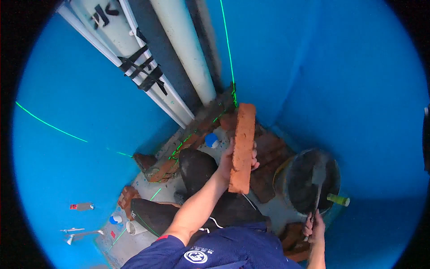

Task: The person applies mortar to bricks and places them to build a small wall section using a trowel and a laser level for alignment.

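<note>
My left hand (226, 162) is closed around an orange-red brick (243, 145), held upright in front of me with fingertips wrapping its right side. Over on the right, my right hand (315, 226) grips the handle of a trowel (318, 177). The trowel's grey-coated blade lies in or just over the dark grey mortar in a round bucket (280, 181); whether it touches the mortar I cannot tell. Beyond the brick, a low brick wall (168, 163) with mortar on top runs along the corner, partly behind the brick.
Stacked bricks (268, 163) lie left of the bucket, more bricks (293, 240) below it. White pipes (186, 49), some taped in black, rise behind the wall. Green laser lines cross blue walls (349, 89). A green cylinder (338, 199) juts at the bucket's rim; a white cup (133, 227) lies left.
</note>
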Demonstrator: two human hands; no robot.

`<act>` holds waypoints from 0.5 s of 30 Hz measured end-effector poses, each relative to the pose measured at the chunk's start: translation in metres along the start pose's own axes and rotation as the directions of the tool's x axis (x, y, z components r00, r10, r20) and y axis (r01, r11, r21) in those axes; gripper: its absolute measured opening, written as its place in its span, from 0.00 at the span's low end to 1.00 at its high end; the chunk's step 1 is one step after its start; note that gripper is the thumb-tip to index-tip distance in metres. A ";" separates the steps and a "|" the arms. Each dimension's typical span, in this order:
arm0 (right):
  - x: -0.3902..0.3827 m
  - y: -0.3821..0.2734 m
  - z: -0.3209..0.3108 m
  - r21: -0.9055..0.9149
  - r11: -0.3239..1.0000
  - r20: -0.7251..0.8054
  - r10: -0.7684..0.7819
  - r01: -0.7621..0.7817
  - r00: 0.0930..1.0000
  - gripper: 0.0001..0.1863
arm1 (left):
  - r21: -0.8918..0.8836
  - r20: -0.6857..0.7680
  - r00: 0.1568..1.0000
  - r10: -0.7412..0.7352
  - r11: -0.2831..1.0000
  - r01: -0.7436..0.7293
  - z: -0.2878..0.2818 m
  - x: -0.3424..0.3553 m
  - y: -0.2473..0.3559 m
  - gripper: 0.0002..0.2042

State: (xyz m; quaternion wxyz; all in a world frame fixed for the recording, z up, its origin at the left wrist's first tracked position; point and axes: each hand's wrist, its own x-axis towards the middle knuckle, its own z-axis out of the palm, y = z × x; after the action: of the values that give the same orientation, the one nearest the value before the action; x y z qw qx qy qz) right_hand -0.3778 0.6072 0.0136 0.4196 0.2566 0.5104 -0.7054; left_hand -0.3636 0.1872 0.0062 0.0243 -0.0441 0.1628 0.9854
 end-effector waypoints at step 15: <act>-0.034 -0.049 0.039 -0.294 0.867 0.166 -0.368 0.402 0.915 0.23 | 0.636 0.074 0.992 0.104 0.761 -0.128 0.047 0.015 0.047 0.41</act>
State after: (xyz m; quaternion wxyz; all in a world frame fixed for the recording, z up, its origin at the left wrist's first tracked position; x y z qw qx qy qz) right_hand -0.3995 0.5879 0.0791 0.3327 0.0401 0.6369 -0.6943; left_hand -0.3853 0.1580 0.0637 -0.0203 -0.0060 0.4902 0.8713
